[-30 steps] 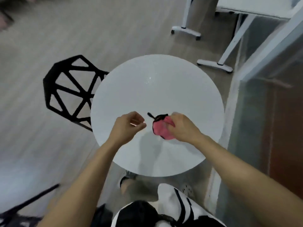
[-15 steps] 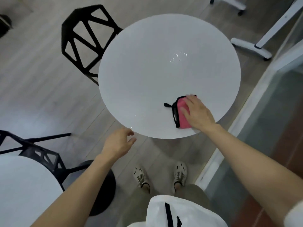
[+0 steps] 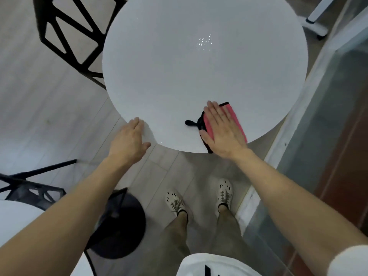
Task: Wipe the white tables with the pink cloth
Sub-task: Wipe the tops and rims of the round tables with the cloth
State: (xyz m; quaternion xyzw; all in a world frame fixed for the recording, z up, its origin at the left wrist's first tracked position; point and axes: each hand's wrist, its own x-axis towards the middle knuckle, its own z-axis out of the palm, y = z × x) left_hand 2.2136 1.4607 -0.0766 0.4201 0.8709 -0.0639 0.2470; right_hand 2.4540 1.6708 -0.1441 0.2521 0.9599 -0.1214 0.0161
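pressing flat on the cloth (image 3: 235, 114), the right hand (image 3: 223, 130) keeps its fingers straight and close together, thumb out to the side, palm covering most of the fabric. the left hand (image 3: 129, 142) is spread loosely and holds nothing, its fingertips at the near rim of the table (image 3: 199, 66), though i cannot tell if they touch. the cloth is pink with black edging and a black loop poking out leftward, lying at the table's near right edge.

Open white tabletop (image 3: 199, 76) beyond pink cloth (image 3: 234, 114), black chair (image 3: 79, 64) beside left rim, glass wall (image 3: 328, 116) right
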